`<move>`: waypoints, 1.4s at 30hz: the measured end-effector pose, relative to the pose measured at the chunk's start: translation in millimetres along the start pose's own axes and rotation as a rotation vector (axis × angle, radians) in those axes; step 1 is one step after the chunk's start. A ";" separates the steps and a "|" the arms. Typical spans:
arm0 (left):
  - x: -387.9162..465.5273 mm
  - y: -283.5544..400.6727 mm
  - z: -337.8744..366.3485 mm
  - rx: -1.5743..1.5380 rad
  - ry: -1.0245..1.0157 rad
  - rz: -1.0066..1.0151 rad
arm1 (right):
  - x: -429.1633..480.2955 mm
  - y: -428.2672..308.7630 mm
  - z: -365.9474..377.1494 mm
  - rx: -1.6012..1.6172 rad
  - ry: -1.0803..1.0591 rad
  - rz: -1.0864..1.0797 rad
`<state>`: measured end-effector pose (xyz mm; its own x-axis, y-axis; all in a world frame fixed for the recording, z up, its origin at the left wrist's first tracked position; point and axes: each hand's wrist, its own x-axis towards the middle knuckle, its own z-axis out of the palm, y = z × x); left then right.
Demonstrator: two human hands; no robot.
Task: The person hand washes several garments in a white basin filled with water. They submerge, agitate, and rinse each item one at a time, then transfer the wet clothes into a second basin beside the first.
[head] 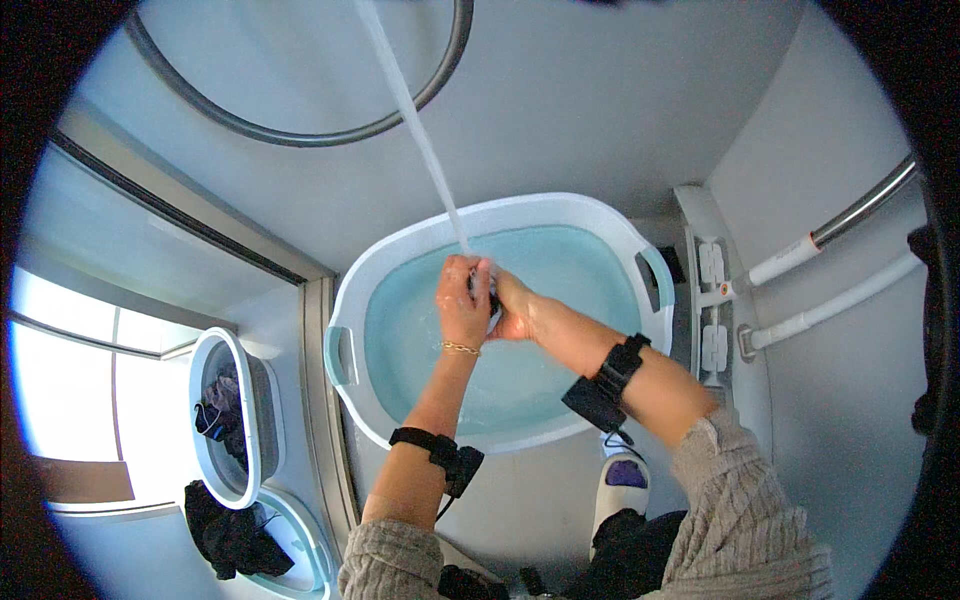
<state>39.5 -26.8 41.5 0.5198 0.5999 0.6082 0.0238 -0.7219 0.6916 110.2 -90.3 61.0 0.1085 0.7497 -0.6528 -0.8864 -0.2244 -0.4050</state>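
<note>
My left hand (pixel 459 304) and my right hand (pixel 516 306) are pressed together over the middle of a basin. Between them they grip a small black-and-white item (pixel 493 306), mostly covered by my fingers; it may be cloth. A stream of water (pixel 416 124) falls from the top of the view onto my hands and that item. The white oval basin (pixel 405 241) has pale blue-green handles and holds water (pixel 577 277) below my hands. Both forearms carry strapped black devices, and a chain bracelet (pixel 460 348) circles my left wrist.
Left of a metal door frame (pixel 321 360), a laundry basket (pixel 251 457) holds dark clothes (pixel 225 409). Below it, a black garment (pixel 232 536) drapes over a pale blue tub (pixel 315 562). White pipes (pixel 784 262) and a fixture line the right wall. My shoe (pixel 622 499) stands near the basin.
</note>
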 end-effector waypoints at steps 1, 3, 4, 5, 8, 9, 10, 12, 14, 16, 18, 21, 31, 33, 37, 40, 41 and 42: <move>1.4 2.0 -1.8 0.030 -0.027 -0.009 | -1.6 0.9 0.4 -0.092 0.014 -0.037; 3.2 4.3 -3.8 0.069 -0.040 -0.012 | 3.7 4.1 5.1 -0.258 0.038 -0.152; 2.4 5.0 -5.5 0.097 -0.038 0.009 | 7.5 8.3 7.3 -0.219 0.074 -0.189; 2.0 5.7 -6.2 0.055 -0.041 -0.075 | 11.5 12.4 7.6 -0.334 0.112 -0.217; -3.7 10.3 -11.2 -0.051 -0.122 -0.294 | 18.7 37.5 -1.7 -0.427 0.222 -0.455; -5.7 13.6 -13.4 -0.083 -0.110 -0.335 | 19.1 42.8 -9.5 -0.526 0.200 -0.506; -7.0 17.7 -14.9 -0.114 -0.125 -0.403 | 19.8 46.9 -16.9 -0.626 0.194 -0.484; -9.2 28.0 -16.5 -0.144 -0.053 -0.468 | 18.0 54.1 -27.6 -0.817 0.191 -0.475; -12.2 36.3 -15.6 -0.190 -0.049 -0.539 | 12.5 52.9 -33.6 -1.006 0.186 -0.532; -19.5 35.9 -13.1 -0.231 -0.044 -0.558 | 4.3 43.2 -36.2 -0.992 0.170 -0.549; -35.2 25.1 -6.1 -0.232 -0.105 -0.490 | -4.5 29.8 -41.8 -0.698 0.105 -0.325; -68.5 -16.4 5.0 -0.074 -0.189 -0.559 | -5.9 6.7 -68.2 -0.558 0.193 -0.068; -129.0 -81.2 45.0 -0.914 0.004 -1.850 | 60.2 78.7 -83.5 -1.101 0.612 -0.419; -121.5 -79.6 34.1 -1.040 0.078 -1.800 | 30.1 87.3 -56.5 -1.099 0.467 -0.679; -115.0 -47.2 29.4 -1.416 0.089 -1.563 | -0.3 59.7 -23.8 -1.389 0.493 -0.566; -108.1 0.2 39.5 -0.954 0.272 -1.464 | 7.9 46.0 -32.7 -1.183 0.647 -0.571; -100.8 13.3 36.7 -0.848 0.246 -1.401 | 9.8 46.3 -41.0 -1.020 0.602 -0.554; -91.6 23.9 31.4 -0.680 0.150 -1.216 | 12.2 46.7 -48.3 -0.850 0.582 -0.449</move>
<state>19.3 -109.9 -10.0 0.3769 0.7829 -0.4950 -0.0481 0.5502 0.8336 91.9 -121.7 3.2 0.7314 0.5145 -0.4475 -0.1431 -0.5258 -0.8385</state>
